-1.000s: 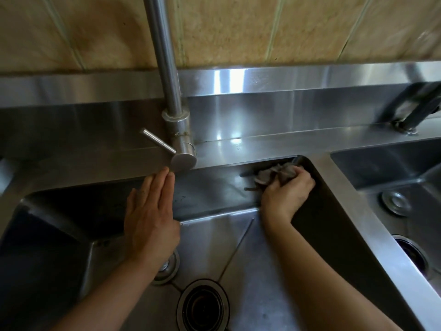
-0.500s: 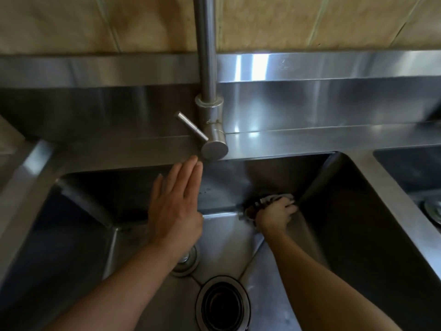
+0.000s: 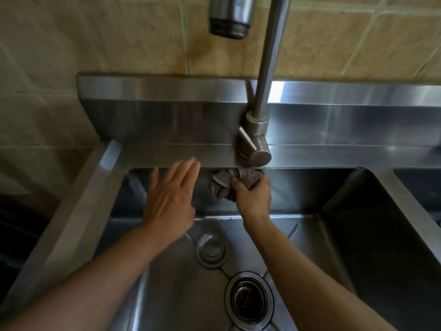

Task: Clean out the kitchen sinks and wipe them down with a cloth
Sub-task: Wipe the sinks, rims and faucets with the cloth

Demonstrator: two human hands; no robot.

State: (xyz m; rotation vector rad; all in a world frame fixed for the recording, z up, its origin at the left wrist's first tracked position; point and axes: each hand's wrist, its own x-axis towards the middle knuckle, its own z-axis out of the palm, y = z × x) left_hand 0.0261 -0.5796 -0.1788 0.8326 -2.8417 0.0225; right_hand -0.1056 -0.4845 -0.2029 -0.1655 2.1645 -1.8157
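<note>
The right hand (image 3: pixel 253 196) is covering much of the cloth (image 3: pixel 225 187), hiding its grip. The frame's top edge is cutting off the faucet (image 3: pixel 260 111) and its spout head (image 3: pixel 229 16). The right edge is cropping the second sink (image 3: pixel 420 185).

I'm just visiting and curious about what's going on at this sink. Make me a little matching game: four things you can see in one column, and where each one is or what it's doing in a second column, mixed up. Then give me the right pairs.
Things
1. left hand
2. grey cloth
3. round drain
4. faucet spout

Places or states
A. set in the floor of the basin, near the viewer
B. bunched in the right hand, against the back wall of the basin
C. fingers straight, holding nothing
D. at the top of the picture, in front of the tan tiles

Pairs: 1-C, 2-B, 3-A, 4-D
</note>
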